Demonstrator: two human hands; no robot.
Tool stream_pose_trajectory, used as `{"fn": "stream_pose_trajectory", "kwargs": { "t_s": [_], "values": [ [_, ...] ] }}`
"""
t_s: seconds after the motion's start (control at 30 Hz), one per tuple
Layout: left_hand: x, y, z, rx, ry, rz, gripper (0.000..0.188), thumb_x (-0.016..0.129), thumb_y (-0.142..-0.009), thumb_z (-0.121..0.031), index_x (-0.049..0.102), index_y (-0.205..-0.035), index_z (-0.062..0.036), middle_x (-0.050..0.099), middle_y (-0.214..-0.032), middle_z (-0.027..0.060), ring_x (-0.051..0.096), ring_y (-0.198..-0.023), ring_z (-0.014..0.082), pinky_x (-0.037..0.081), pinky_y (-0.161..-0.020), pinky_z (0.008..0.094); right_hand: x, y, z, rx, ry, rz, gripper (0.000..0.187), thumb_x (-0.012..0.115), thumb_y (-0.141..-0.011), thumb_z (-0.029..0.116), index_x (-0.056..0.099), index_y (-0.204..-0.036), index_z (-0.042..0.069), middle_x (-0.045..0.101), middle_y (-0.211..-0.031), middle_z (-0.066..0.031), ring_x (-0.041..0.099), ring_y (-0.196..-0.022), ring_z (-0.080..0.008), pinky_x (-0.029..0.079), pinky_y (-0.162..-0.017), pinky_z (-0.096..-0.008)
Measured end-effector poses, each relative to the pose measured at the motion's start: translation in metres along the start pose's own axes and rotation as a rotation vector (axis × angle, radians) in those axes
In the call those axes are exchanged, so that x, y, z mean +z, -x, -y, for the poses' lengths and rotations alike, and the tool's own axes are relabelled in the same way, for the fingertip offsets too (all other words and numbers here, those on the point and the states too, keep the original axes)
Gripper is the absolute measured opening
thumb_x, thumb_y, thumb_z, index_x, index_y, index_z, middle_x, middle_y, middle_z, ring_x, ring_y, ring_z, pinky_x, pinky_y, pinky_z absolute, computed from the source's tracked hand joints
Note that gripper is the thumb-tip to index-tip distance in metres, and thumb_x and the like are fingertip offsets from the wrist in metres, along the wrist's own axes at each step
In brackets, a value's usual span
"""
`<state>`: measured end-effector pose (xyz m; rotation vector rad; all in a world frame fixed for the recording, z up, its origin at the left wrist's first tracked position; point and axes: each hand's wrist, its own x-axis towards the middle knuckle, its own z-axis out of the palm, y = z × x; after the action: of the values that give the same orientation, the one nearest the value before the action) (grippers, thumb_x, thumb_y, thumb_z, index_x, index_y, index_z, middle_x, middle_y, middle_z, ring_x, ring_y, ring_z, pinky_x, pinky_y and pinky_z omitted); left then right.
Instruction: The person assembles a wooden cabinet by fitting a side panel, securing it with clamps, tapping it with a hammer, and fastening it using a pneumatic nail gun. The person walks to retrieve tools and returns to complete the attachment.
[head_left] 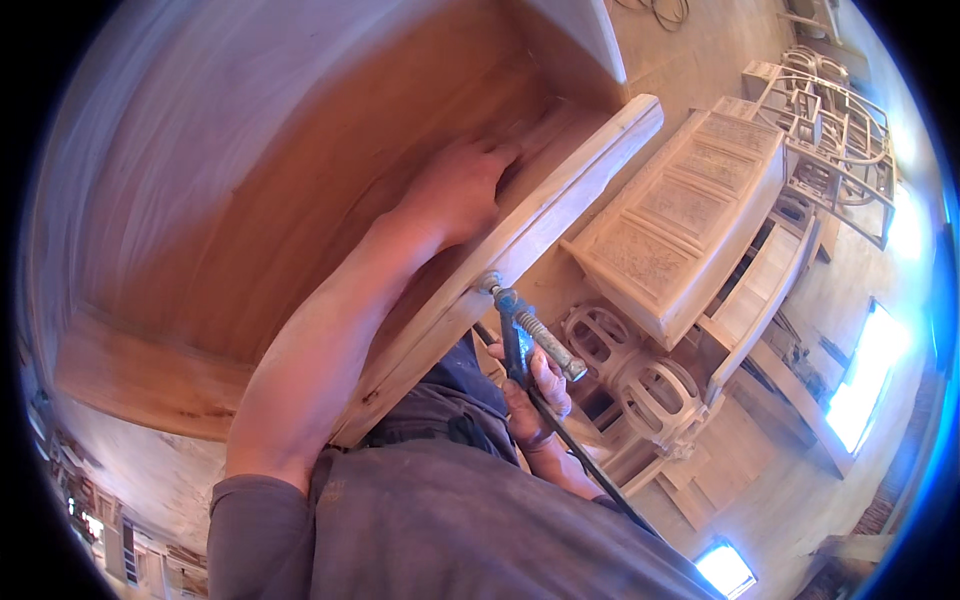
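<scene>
My left arm reaches over a pale wooden rail into a large reddish-brown wooden cabinet or box. My left hand lies inside, close to the rail's inner side. Its fingers are in shadow and partly hidden, so their grip does not show clearly. On the outer side, my right hand is wrapped around a bar clamp with a blue head, a threaded screw and a long dark bar. The round pad of the clamp's screw meets the rail's outer face. Where the clamp's other end sits is hidden.
To the right stands a carved wooden chest with panels on its top. Oval openwork wooden pieces lie beside it, below. Several unfinished chair frames are stacked beyond. Planks rest near a bright window.
</scene>
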<state>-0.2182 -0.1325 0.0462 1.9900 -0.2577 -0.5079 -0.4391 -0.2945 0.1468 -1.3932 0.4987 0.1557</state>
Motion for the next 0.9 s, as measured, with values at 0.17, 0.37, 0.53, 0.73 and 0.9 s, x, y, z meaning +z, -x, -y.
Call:
{"fn": "stream_pose_trajectory", "kwargs": {
  "t_s": [0.17,0.37,0.53,0.73,0.9],
  "values": [
    [0.01,0.005,0.007,0.13,-0.039,-0.118,0.053,0.066,-0.075,-0.004,0.062,-0.128,-0.0022,0.061,-0.125,0.0242,0.058,-0.115,0.0422,0.047,-0.1,0.045,-0.003,0.004,-0.006,0.029,-0.072,-0.003,0.033,0.066,-0.092,0.019,0.055,-0.121,0.008,0.057,-0.119,-0.0198,0.062,-0.114,-0.0351,0.053,-0.067,-0.0273],
    [-0.016,0.035,-0.005,-0.121,0.205,0.097,0.047,0.057,-0.08,0.004,0.06,-0.128,0.001,0.061,-0.126,0.0249,0.058,-0.115,0.0423,0.047,-0.098,0.042,-0.002,0.001,-0.005,-0.018,0.024,-0.013,0.033,0.064,-0.093,0.011,0.053,-0.124,0.007,0.062,-0.119,-0.0258,0.065,-0.111,-0.0314,0.055,-0.081,-0.0316],
    [-0.005,0.098,0.018,0.028,0.122,-0.152,0.043,0.054,-0.087,0.003,0.06,-0.129,0.0005,0.062,-0.124,0.024,0.06,-0.112,0.0407,0.047,-0.099,0.0423,0.009,-0.001,0.0,-0.205,0.279,0.05,0.045,0.063,-0.091,-0.001,0.054,-0.133,0.012,0.059,-0.123,-0.0232,0.066,-0.109,-0.0326,0.053,-0.095,-0.0412],
    [-0.045,0.157,-0.002,-0.329,0.283,-0.009,0.035,0.056,-0.094,-0.011,0.062,-0.127,-0.002,0.064,-0.118,0.0257,0.061,-0.109,0.0405,0.048,-0.095,0.0434,0.004,-0.007,0.001,-0.468,0.533,0.233,0.071,0.054,-0.089,-0.006,0.043,-0.152,0.023,0.05,-0.129,-0.0202,0.064,-0.107,-0.0357,0.054,-0.097,-0.0526],
    [-0.079,0.225,-0.028,-0.345,0.346,-0.024,0.036,0.061,-0.093,-0.02,0.063,-0.122,0.0015,0.066,-0.11,0.0248,0.062,-0.104,0.041,0.049,-0.091,0.0444,0.021,-0.01,0.007,-0.48,0.51,0.256,0.069,0.053,-0.09,-0.003,0.042,-0.153,0.022,0.048,-0.131,-0.0204,0.062,-0.108,-0.0346,0.052,-0.099,-0.0525]
  ]
}}
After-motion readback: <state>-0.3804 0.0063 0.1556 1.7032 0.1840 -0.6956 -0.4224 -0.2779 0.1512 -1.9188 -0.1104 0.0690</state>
